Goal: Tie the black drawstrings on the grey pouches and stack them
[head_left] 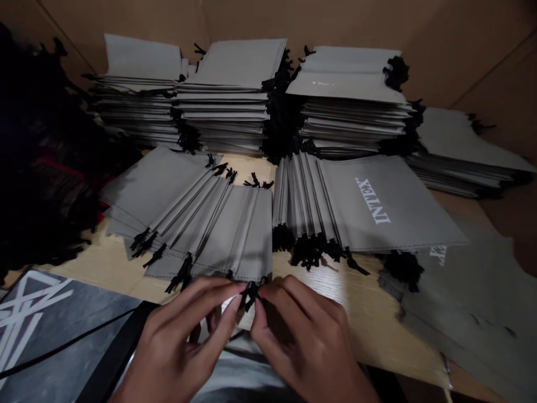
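Observation:
Close together at the table's front edge, both hands pinch a black drawstring [250,295] at the corner of a grey drawstring bag [257,240]. My left hand [188,324] grips it from the left between thumb and forefinger. From the right, my right hand [300,327] does the same, fingertips nearly meeting. That bag lies at the right end of a fanned row of grey bags [155,179], with knotted black cords along their near and far edges. To its right rests another overlapping row, whose top bag [394,207] shows white INTEX lettering.
Tall stacks of grey bags [222,106], [352,112] line the back against a brown cardboard wall [335,22]. More bags [474,302] lie at the right. A dark heap of black cords [42,157] fills the left. A dark patterned box [54,336] sits front left.

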`<state>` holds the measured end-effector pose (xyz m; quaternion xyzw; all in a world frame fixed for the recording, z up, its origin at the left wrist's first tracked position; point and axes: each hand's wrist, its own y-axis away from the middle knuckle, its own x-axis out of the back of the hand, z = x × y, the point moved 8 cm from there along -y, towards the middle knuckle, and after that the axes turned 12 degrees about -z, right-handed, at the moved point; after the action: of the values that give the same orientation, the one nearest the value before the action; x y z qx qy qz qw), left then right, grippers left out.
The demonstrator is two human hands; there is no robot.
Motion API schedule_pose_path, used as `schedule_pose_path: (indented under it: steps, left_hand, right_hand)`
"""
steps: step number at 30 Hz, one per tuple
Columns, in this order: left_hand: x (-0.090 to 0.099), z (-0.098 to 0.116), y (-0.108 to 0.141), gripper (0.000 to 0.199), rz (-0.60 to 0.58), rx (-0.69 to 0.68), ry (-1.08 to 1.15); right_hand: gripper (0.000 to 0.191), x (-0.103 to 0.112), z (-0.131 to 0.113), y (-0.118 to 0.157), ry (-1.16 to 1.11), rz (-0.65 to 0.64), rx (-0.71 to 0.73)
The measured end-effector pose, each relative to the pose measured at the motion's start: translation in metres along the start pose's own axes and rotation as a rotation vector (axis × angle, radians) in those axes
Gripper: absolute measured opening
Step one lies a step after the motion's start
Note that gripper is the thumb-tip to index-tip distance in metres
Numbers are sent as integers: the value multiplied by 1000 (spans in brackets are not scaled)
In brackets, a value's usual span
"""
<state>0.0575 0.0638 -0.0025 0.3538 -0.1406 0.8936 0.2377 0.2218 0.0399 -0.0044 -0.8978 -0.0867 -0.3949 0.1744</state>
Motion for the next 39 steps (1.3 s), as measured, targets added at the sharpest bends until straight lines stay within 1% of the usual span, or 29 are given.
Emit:
schedule_pose_path:
  steps: [2,5,8,10,13,16,19,23,27,32,34,36,39]
  left_hand:
    - [2,3,-4,32,-43,-30,-29]
    - [3,6,-11,30,-147,-66,-72]
    - [3,6,-18,28,-278,-51,-68]
    - [5,5,-23,25,-338,-34,-46]
    - [9,6,-29,20,-343,-30,-26]
    - [7,7,-30,20,-346,-18,-2]
    - [4,7,-30,20,-317,-5,42]
    - [6,4,-29,19,-183,33,117]
    - [7,-6,-24,18,-79,131,177]
    - [-3,-25,-10,9,17,298,305]
    - [-5,-29,-6,8,54,337,346]
    - [-2,-28,-5,8,75,329,333]
    - [7,-19,-10,12,47,225,235]
  right_hand:
    - [10,0,-3,0,49,13,29]
    - [11,1,-7,0,119,23,79]
    - [15,2,-12,-1,175,4,175]
    - [20,2,-16,-2,221,-19,246]
    - [23,3,-19,-2,260,-54,313]
    - [24,4,-22,-3,259,-70,335]
    - [22,5,-24,-4,246,-47,326]
    - [15,7,-27,-4,226,23,308]
    - [12,6,-29,-4,220,65,286]
    - [11,0,-32,-3,267,88,298]
    - [14,-2,-34,-3,284,73,303]
    - [16,0,-34,-4,258,54,288]
    - [17,15,-27,-9,115,23,176]
